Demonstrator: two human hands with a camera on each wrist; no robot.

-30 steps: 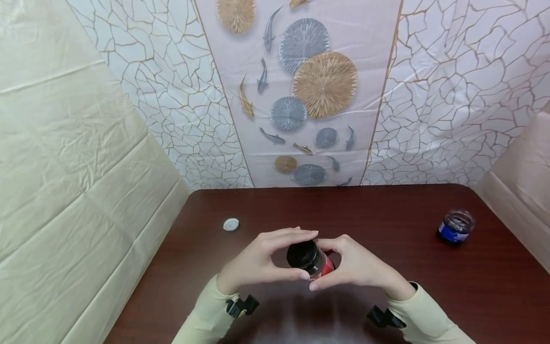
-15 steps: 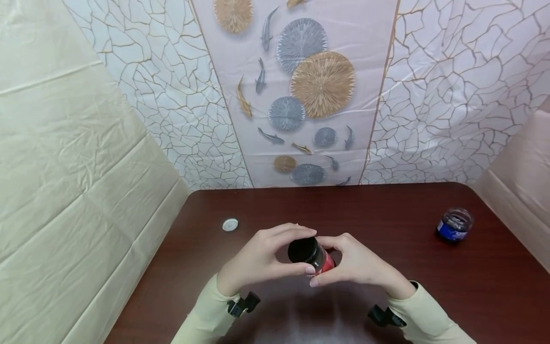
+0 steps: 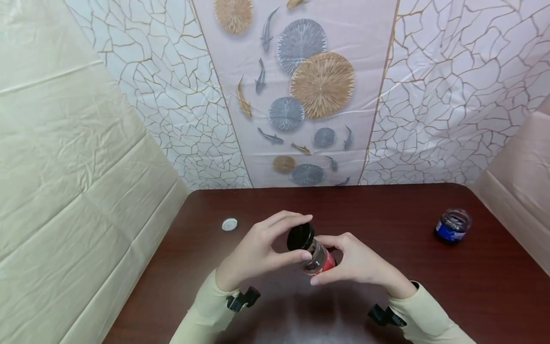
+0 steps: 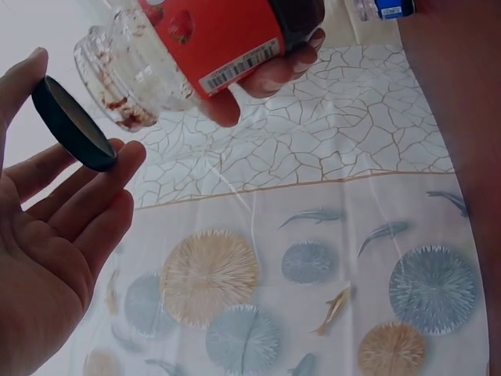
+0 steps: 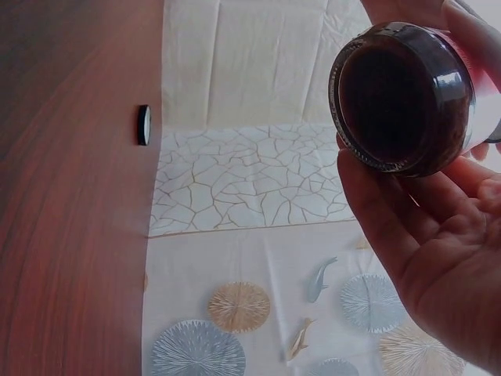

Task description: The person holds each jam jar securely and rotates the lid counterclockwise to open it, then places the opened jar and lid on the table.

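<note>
My left hand (image 3: 262, 248) pinches a black jar lid (image 3: 300, 236) by its edge, between thumb and fingers. In the left wrist view the lid (image 4: 74, 125) stands apart from the jar's open glass mouth. The jam jar (image 4: 211, 47) has a red label with strawberries and a barcode, and traces of jam cling inside its neck. My right hand (image 3: 358, 263) grips this jar around its body, tilted with the mouth toward the left hand. Dark jam fills the jar's base (image 5: 391, 98) in the right wrist view.
A second, lidless jar with a blue label (image 3: 452, 225) stands at the right of the dark wooden table (image 3: 386, 210). A loose lid (image 3: 229, 224) lies pale side up at the back left. Patterned cloth hangs behind the table.
The left hand has lifted the black lid off the jar, up and to the left, baring the glass mouth. The right hand has stayed nearly still with the jar.
</note>
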